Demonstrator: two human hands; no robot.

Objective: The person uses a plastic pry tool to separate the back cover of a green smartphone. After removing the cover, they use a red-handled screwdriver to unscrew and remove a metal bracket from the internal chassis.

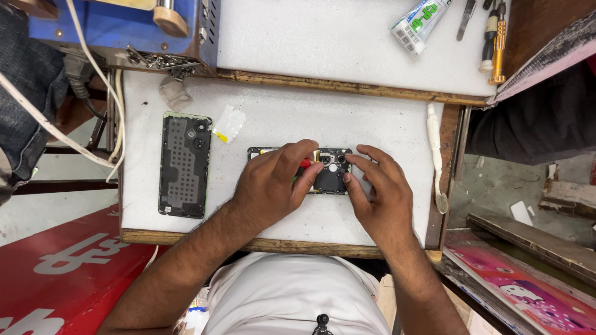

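In the head view we see an opened smartphone (329, 170) lying flat at the centre of the frame, its back cover off so the dark inner board, two camera lenses and a small white round part show. Our left hand (270, 186) lies over the phone's left half, thumb and fingers closed on a small red-handled tool (305, 164) whose tip we cannot make out. Our right hand (375, 192) rests on the phone's right end, fingers loosely bent and holding nothing, fingertips pressing on the phone's edge.

The phone sits on a white table (372, 124) with a worn wooden rim. Left of centre lies the detached back cover (184, 165), inner side up, dark with a dotted pattern, and just beside its upper right a small clear plastic bag (229, 123). A white toothbrush (434, 155) lies along the right rim. At the upper left stands a blue machine (124, 28) with white cables; at the upper right lie a tube of glue (419, 22) and screwdrivers (493, 40). Red printed boards fill the lower corners.
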